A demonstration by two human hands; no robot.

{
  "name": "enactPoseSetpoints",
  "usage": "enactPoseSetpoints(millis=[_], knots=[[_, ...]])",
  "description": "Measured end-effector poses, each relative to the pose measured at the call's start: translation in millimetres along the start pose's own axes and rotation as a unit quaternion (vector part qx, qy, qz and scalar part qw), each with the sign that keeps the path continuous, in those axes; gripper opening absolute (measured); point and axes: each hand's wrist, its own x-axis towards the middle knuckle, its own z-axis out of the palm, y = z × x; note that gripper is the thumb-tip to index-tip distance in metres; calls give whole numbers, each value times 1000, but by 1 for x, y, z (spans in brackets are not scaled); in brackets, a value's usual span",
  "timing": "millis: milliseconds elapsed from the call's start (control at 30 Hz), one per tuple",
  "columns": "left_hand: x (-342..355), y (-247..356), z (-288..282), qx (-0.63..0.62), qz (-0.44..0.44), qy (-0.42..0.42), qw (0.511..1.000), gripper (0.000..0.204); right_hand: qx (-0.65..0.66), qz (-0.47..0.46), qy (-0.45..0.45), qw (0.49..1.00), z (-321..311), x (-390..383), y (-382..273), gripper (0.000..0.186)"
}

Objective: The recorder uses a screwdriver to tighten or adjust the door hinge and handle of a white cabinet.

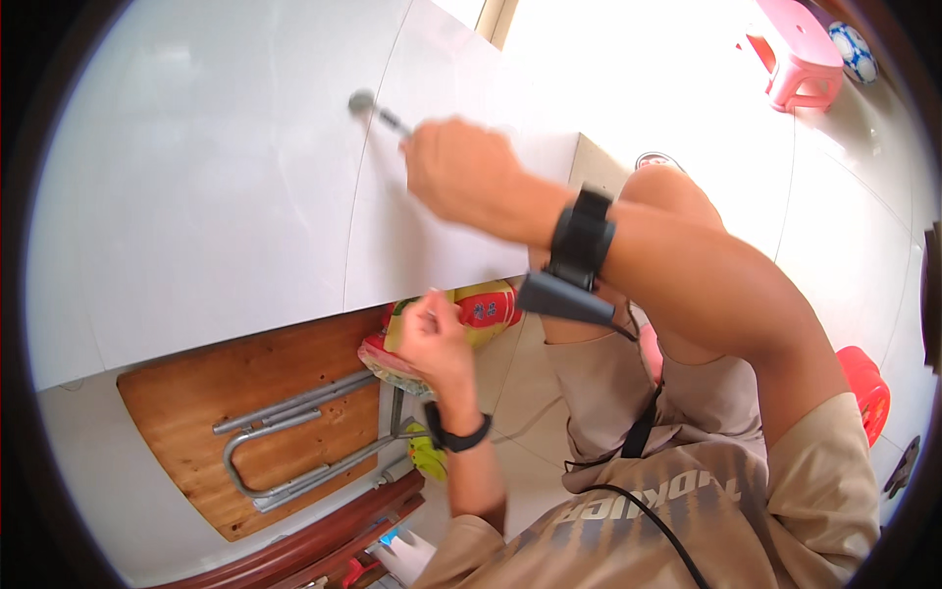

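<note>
My right hand (461,177) is closed around a slim tool with a dark and silver rod (392,122). At the rod's far end is a round grey piece (361,102), beside a seam in a glossy white panelled surface (226,187). Whether that piece belongs to the rod or to the panel I cannot tell. Lower down, near the panel's bottom edge, my left hand (435,344) has its fingers curled together, slightly blurred. Something small and pale may show at its fingertips. Behind it lies a red and yellow package (486,306).
Below the panel leans a wooden board (275,393) with folded metal tube legs (265,437). My bent legs are at the right. A pink stool (805,49), a blue and white ball (853,52) and a red plastic stool (863,393) stand on the tiled floor (834,206).
</note>
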Motion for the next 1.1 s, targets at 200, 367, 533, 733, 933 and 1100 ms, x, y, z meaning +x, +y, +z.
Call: enactPoseSetpoints(millis=[200,367,533,733,933,1100], knots=[[-58,-28,14,-143,-148,6,979,14,26,5,-257,966,-6,-42,-47,32],[-43,-19,13,-166,-108,-2,980,14,-39,44,-120,991,-17,-5,-4,27],[-23,-24,5,-198,-53,10,979,15,11,3,-277,961,-3,-51,-48,24],[-32,1,13,-202,-101,9,974,12,32,44,-142,988,-12,-10,-22,29],[-48,-9,22,-169,-88,-18,982,11,38,-24,-349,936,-26,-39,-36,37],[-40,9,14,-217,-140,20,966,11,113,5,-132,985,-29,6,-25,25]])
